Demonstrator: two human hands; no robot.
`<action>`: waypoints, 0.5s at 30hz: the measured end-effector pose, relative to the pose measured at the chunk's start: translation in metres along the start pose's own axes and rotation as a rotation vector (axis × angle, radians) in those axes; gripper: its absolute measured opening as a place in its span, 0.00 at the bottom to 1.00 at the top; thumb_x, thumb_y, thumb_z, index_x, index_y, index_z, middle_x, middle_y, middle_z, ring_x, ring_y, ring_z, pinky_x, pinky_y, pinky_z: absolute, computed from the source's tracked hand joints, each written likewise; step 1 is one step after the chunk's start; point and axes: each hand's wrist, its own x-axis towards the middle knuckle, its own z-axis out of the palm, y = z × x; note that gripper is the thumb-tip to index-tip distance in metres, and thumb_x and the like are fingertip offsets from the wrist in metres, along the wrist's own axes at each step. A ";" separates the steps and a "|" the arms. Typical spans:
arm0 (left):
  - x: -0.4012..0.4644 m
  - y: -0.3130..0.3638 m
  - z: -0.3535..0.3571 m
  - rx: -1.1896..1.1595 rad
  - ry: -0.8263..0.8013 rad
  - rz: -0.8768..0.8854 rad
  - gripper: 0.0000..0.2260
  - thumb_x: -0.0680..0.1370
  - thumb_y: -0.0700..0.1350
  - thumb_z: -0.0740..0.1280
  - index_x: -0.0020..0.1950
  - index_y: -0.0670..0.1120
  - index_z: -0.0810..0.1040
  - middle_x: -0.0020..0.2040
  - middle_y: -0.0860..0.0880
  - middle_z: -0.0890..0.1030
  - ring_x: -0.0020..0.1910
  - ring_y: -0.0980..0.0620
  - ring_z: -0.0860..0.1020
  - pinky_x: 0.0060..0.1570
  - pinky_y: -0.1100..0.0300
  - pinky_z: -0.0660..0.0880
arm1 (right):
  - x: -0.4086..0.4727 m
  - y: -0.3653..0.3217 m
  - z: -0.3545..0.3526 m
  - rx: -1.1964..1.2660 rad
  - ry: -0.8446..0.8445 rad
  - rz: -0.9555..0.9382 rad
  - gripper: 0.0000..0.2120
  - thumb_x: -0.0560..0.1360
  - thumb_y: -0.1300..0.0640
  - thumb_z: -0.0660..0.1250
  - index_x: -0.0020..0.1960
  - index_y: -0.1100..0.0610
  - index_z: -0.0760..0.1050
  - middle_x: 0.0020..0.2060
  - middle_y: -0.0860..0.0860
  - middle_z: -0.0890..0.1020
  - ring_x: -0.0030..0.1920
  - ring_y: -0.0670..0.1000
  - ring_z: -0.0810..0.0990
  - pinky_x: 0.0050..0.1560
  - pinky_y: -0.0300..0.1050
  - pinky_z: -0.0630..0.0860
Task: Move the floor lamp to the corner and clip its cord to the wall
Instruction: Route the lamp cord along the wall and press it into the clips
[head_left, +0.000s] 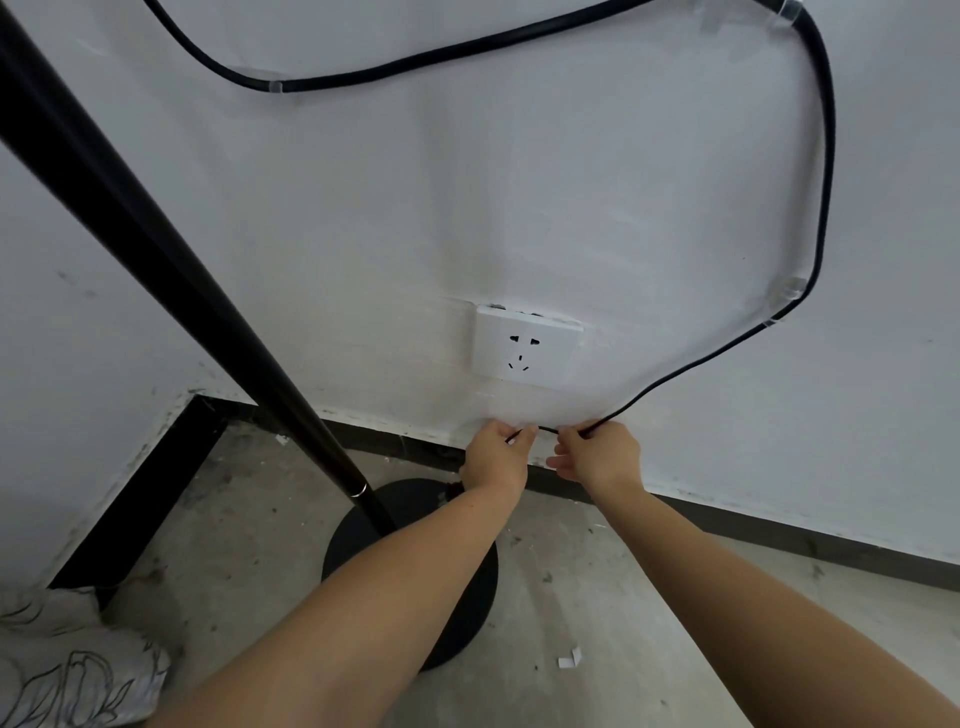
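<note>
My left hand (496, 457) and right hand (597, 454) are side by side low at frame centre, fingers (524, 434) of both pinched on the thin black cord (810, 260), a short stretch running level between them just above the dark baseboard (779, 535). I can't tell if a clip sits under my fingertips. I'd say this is the last clipping step: next I press this stretch flat to the wall (363, 234). From my hands the cord climbs right through a clear clip (782, 301), loops up, then runs leftward. The lamp (171, 291) stands in the corner at lower left, pole leaning toward upper left. The outlet (524, 348) sits just above my hands.
</note>
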 end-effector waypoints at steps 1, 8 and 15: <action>-0.001 0.001 -0.001 -0.008 -0.027 -0.026 0.13 0.76 0.54 0.66 0.46 0.44 0.78 0.43 0.49 0.78 0.45 0.48 0.77 0.48 0.54 0.74 | 0.000 0.000 0.000 -0.023 -0.001 -0.007 0.09 0.76 0.60 0.64 0.38 0.60 0.76 0.32 0.54 0.81 0.27 0.47 0.82 0.31 0.41 0.81; 0.005 0.011 0.000 -0.090 -0.216 -0.228 0.10 0.76 0.46 0.65 0.37 0.43 0.77 0.44 0.44 0.78 0.46 0.46 0.75 0.50 0.56 0.72 | 0.000 0.002 -0.003 -0.236 0.007 -0.063 0.14 0.77 0.59 0.61 0.45 0.71 0.77 0.36 0.64 0.83 0.28 0.52 0.84 0.39 0.60 0.82; 0.007 0.014 -0.005 0.004 -0.308 -0.251 0.20 0.79 0.52 0.62 0.65 0.39 0.74 0.65 0.40 0.76 0.64 0.41 0.73 0.65 0.52 0.70 | -0.002 -0.005 -0.010 -0.036 -0.099 0.128 0.13 0.77 0.57 0.63 0.47 0.67 0.77 0.34 0.57 0.82 0.27 0.52 0.84 0.29 0.47 0.83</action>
